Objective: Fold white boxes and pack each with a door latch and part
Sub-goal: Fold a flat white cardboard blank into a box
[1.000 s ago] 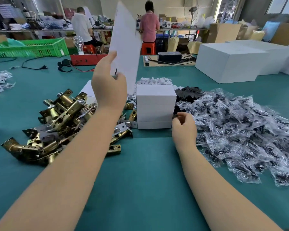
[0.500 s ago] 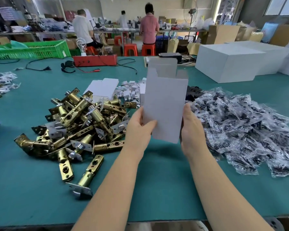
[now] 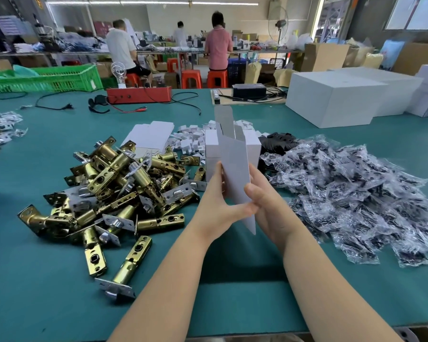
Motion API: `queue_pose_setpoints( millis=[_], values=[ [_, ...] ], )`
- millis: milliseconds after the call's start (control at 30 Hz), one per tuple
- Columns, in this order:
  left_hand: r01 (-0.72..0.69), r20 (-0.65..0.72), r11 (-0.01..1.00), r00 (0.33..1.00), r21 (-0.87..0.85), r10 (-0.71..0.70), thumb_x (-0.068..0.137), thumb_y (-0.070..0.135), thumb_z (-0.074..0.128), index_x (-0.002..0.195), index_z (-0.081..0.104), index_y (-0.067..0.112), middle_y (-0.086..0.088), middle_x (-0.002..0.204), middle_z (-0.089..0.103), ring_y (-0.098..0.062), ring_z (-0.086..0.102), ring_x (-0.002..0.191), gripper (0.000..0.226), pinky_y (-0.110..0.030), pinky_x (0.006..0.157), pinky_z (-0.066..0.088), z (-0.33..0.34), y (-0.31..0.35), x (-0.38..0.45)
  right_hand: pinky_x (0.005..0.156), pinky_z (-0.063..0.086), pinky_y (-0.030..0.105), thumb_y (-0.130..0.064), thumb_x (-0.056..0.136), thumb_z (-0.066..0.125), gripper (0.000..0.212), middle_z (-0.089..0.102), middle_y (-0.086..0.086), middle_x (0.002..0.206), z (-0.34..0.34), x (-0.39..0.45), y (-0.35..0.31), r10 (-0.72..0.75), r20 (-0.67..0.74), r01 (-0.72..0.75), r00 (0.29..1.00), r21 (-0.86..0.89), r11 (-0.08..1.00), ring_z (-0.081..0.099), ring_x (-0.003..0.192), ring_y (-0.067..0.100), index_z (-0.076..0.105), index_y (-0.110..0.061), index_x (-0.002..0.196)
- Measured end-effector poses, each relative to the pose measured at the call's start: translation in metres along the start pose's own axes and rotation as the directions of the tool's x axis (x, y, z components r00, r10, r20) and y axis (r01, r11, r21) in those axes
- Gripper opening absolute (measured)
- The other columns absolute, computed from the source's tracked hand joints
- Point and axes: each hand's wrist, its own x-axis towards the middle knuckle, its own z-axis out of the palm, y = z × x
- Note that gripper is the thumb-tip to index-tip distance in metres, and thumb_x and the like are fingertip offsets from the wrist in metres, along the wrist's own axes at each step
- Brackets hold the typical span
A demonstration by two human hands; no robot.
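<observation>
Your left hand [image 3: 218, 206] and right hand [image 3: 267, 203] now pinch the flat white box [image 3: 235, 174], squeezing it open; folding has begun.

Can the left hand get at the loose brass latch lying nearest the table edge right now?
Probably not yet: the left hand and right hand both grip the white box blank. The latch itself lies uncovered, nothing blocking it.

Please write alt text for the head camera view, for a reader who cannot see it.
Two hands, left hand and right hand, hold a partly opened white box blank upright above a green table. A pile of brass door latches lies to the left, bagged parts to the right, finished white boxes behind.
</observation>
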Motion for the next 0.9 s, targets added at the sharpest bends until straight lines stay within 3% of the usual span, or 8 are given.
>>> queue_pose_setpoints(
  millis=[167,300,400,467,533,633,800,900],
  values=[
    [-0.005,0.082,1.0,0.997,0.011,0.004,0.065,0.026,0.079,0.126,0.055,0.028,0.01,0.112,0.068,-0.01,0.064,0.107,0.065,-0.028,0.089,0.052,-0.002,-0.002,0.002,0.116,0.026,0.05,-0.039,0.059,0.076,0.107,0.034,0.004,0.154,-0.004,0.001,-0.001,-0.038,0.021,0.038,0.999,-0.007,0.999,0.031,0.142,0.022,0.023,-0.022,0.151],
    [0.019,0.078,0.999,0.997,-0.027,-0.017,0.064,0.029,0.076,0.115,0.06,0.02,0.013,0.097,0.068,-0.006,0.064,0.094,0.055,-0.02,0.079,0.05,-0.001,-0.004,0.003,0.113,0.031,0.052,-0.056,0.052,0.086,0.117,0.044,0.012,0.146,-0.004,0.001,-0.002,-0.033,0.045,0.033,0.998,0.012,0.999,0.042,0.135,0.028,0.032,-0.015,0.148],
    [0.028,0.125,0.998,0.992,0.062,-0.036,0.069,0.037,0.066,0.129,0.049,0.022,0.001,0.116,0.06,-0.017,0.056,0.116,0.064,-0.037,0.096,0.049,0.001,-0.012,0.006,0.107,0.04,0.045,-0.058,0.055,0.084,0.108,0.052,0.011,0.14,-0.004,0.003,-0.001,-0.024,0.037,0.023,0.999,0.007,1.0,0.048,0.13,0.028,0.039,-0.015,0.144],
    [0.063,0.099,0.967,0.991,0.245,-0.089,0.068,0.049,0.053,0.139,0.035,0.028,-0.001,0.123,0.046,-0.02,0.038,0.126,0.077,-0.049,0.105,0.039,0.007,-0.019,0.008,0.096,0.047,0.035,-0.057,0.058,0.083,0.092,0.06,0.007,0.127,-0.004,0.002,0.0,-0.013,0.044,0.012,0.999,0.008,1.0,0.057,0.119,0.026,0.049,-0.018,0.135],
    [0.134,0.035,0.93,0.987,0.343,-0.156,0.068,0.056,0.044,0.144,0.022,0.042,0.005,0.123,0.037,-0.013,0.028,0.126,0.08,-0.048,0.11,0.033,0.012,-0.024,0.009,0.09,0.05,0.032,-0.057,0.058,0.083,0.08,0.062,0.006,0.116,-0.004,0.001,-0.001,-0.006,0.048,0.005,0.999,0.027,1.0,0.06,0.109,0.024,0.055,-0.021,0.124],
    [0.127,0.052,0.914,0.986,0.386,-0.159,0.075,0.062,0.037,0.147,0.013,0.048,0.007,0.126,0.034,-0.013,0.026,0.128,0.077,-0.046,0.112,0.03,0.014,-0.029,0.008,0.095,0.049,0.041,-0.057,0.055,0.084,0.091,0.058,0.014,0.117,-0.004,0.002,-0.003,-0.02,0.047,0.018,0.999,0.054,0.998,0.059,0.109,0.03,0.051,-0.015,0.128],
    [0.023,0.135,0.876,0.986,0.482,-0.1,0.077,0.064,0.028,0.148,0.026,0.027,0.002,0.13,0.044,-0.019,0.032,0.128,0.08,-0.046,0.108,0.032,0.011,-0.02,0.008,0.102,0.044,0.047,-0.054,0.053,0.085,0.105,0.053,0.021,0.135,-0.005,0.002,-0.004,-0.029,0.036,0.025,0.999,0.108,0.994,0.053,0.122,0.038,0.042,-0.012,0.139],
    [0.022,0.129,0.936,0.989,0.351,-0.071,0.075,0.058,0.045,0.134,0.04,0.03,-0.001,0.119,0.052,-0.021,0.044,0.12,0.066,-0.046,0.101,0.041,0.011,-0.007,0.007,0.101,0.046,0.045,-0.054,0.055,0.085,0.102,0.052,0.022,0.135,-0.007,0.001,-0.004,-0.029,0.064,0.02,0.998,0.131,0.991,0.053,0.122,0.037,0.043,-0.013,0.138]
  ],
)
